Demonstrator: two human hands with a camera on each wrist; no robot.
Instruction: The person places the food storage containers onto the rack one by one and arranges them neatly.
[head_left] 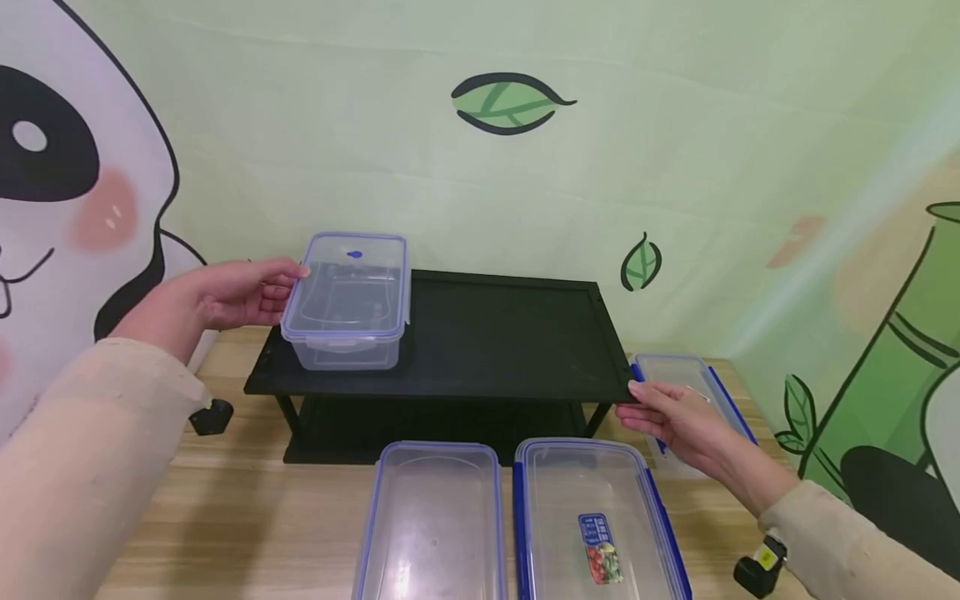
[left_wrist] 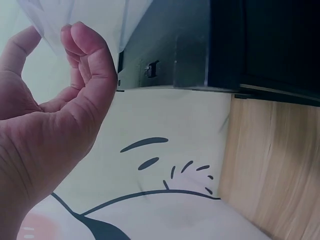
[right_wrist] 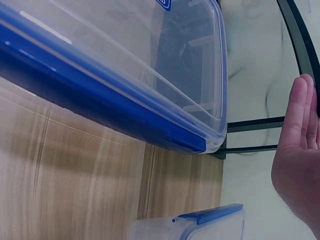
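A clear lidded food container stands at the left end of the black two-tier shelf. At its left side my left hand holds the lid's edge, thumb at the rim and fingers curled below. The left wrist view has the container's translucent corner between thumb and fingertips. My right hand grips the shelf's front right corner, thumb above and fingers underneath. In the right wrist view, that hand lies along the dark shelf edge.
Two larger clear containers, one plain-lidded and one with blue clips and a label, lie on the wooden table before the shelf. Another blue-clipped container sits beside the shelf's right end. A printed cloth backdrop hangs behind.
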